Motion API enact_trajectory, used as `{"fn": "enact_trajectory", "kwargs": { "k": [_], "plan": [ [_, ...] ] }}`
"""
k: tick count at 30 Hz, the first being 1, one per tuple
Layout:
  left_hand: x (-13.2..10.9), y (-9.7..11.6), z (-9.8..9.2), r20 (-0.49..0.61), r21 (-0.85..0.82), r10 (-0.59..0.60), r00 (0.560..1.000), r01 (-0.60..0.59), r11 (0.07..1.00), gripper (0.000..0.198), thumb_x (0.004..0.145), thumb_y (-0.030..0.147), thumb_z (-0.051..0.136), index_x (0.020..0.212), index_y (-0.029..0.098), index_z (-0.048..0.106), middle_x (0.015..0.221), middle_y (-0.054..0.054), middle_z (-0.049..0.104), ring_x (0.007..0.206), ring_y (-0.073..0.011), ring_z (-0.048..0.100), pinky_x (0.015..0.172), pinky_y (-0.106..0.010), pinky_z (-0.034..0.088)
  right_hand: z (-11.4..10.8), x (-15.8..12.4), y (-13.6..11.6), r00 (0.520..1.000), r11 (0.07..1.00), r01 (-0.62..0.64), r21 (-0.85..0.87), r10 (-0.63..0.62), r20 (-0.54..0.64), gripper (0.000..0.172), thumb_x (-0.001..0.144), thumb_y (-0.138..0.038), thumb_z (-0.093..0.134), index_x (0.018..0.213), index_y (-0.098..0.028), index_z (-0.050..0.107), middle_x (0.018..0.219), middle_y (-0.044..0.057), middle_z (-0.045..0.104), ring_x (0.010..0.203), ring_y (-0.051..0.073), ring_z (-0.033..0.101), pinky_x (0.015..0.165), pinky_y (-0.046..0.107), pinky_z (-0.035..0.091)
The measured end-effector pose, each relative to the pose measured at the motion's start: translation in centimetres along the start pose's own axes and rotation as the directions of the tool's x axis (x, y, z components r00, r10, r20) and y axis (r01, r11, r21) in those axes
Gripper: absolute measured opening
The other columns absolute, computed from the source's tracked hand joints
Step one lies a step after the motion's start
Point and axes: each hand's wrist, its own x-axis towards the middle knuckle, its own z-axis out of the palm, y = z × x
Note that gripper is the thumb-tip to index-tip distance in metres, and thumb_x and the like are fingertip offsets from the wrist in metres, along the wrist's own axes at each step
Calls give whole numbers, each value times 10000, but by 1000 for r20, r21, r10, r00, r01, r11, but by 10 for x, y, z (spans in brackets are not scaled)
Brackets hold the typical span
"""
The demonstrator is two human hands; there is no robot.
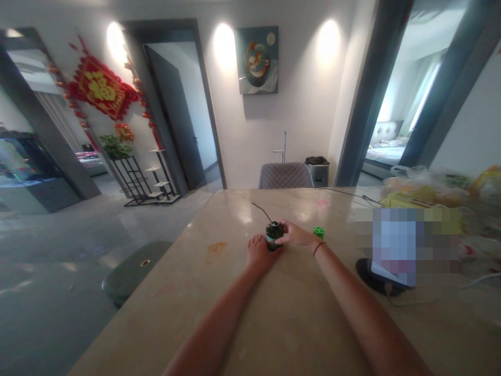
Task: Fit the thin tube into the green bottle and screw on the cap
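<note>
A small dark green bottle with a pale label stands upright on the table, and a thin dark stick leans out of its mouth to the left. My right hand is closed on the bottle's right side, thumb in front and fingers up near the rim. On the other side, my left hand rests on the tabletop with its fingers stretched forward and its thumb reaching across the front of the bottle's base. Just past my right wrist sits a small bright green object, its kind unclear.
The beige table has an orange stain left of my hands. At right are a black round stand, a pixelated patch and plastic bags. A grey chair stands beyond the far edge, a green stool at left.
</note>
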Motion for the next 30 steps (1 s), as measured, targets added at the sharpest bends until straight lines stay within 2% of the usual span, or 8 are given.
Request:
{"fn": "enact_trajectory", "kwargs": {
  "k": [5, 7, 10, 12, 15, 19, 24, 30],
  "plan": [
    [3, -3, -3, 68, -46, -11, 998, 14, 999, 520, 647, 408, 602, 1103, 184, 495, 1184, -96, 527, 1143, -250, 435, 1009, -361, 248, 12, 6, 16, 997, 999, 41, -36, -43, -65, 549, 505, -219, 736, 1005, -147, 524, 1018, 53, 620, 958, 188, 572, 885, 331, 417],
    [4, -5, -4, 71, -80, -14, 997, 20, 997, 517, 655, 300, 580, 1145, 185, 461, 1193, -89, 523, 1136, -229, 448, 999, -337, 270, 15, 8, 20, 991, 997, 36, -67, -44, -127, 558, 504, -246, 738, 1006, -149, 516, 1015, 58, 618, 932, 185, 578, 854, 320, 431],
    [5, -8, -3, 55, -130, -87, 995, 94, 987, 578, 673, 219, 534, 1228, 165, 384, 1281, -102, 454, 1210, -214, 384, 1021, -310, 258, 20, 14, 25, 971, 996, -1, -92, -21, -236, 567, 504, -294, 743, 999, -163, 500, 991, 57, 619, 891, 183, 589, 806, 316, 450],
    [6, -10, -1, 36, -165, -158, 987, 162, 973, 577, 690, 203, 511, 1243, 138, 361, 1310, -118, 423, 1247, -210, 339, 1039, -312, 242, 21, 21, 29, 946, 995, -13, -103, -21, -322, 564, 512, -314, 735, 995, -162, 489, 977, 59, 618, 884, 180, 589, 807, 316, 450],
    [8, -13, -1, -8, -238, -227, 974, 219, 946, 513, 711, 199, 491, 1210, 147, 382, 1287, -113, 448, 1229, -198, 363, 1034, -324, 265, 17, 33, 38, 895, 986, -38, -162, -39, -445, 570, 519, -320, 718, 1009, -158, 475, 986, 62, 613, 901, 183, 583, 824, 324, 440],
    [11, -14, -2, -62, -304, -306, 950, 274, 912, 399, 741, 193, 453, 1138, 166, 429, 1216, -91, 508, 1169, -176, 430, 1000, -312, 316, 5, 50, 49, 832, 951, -164, -260, -8, -555, 578, 507, -331, 714, 1009, -168, 478, 996, 72, 609, 920, 207, 582, 806, 333, 446],
    [12, -15, -1, -51, -308, -312, 949, 282, 908, 380, 738, 186, 455, 1117, 166, 442, 1201, -86, 516, 1152, -166, 442, 985, -310, 327, -3, 64, 53, 797, 908, -298, -296, 66, -600, 587, 519, -381, 708, 1019, -166, 488, 1008, 85, 609, 939, 210, 583, 781, 307, 456],
    [9, -16, 2, -50, -298, -276, 960, 249, 921, 370, 734, 194, 463, 1102, 162, 456, 1179, -89, 524, 1146, -175, 442, 982, -318, 324, 2, 65, 54, 800, 880, -326, -344, 63, -597, 677, 518, -409, 711, 1086, -155, 447, 1040, 112, 592, 955, 222, 579, 795, 317, 451]
  ]
}}
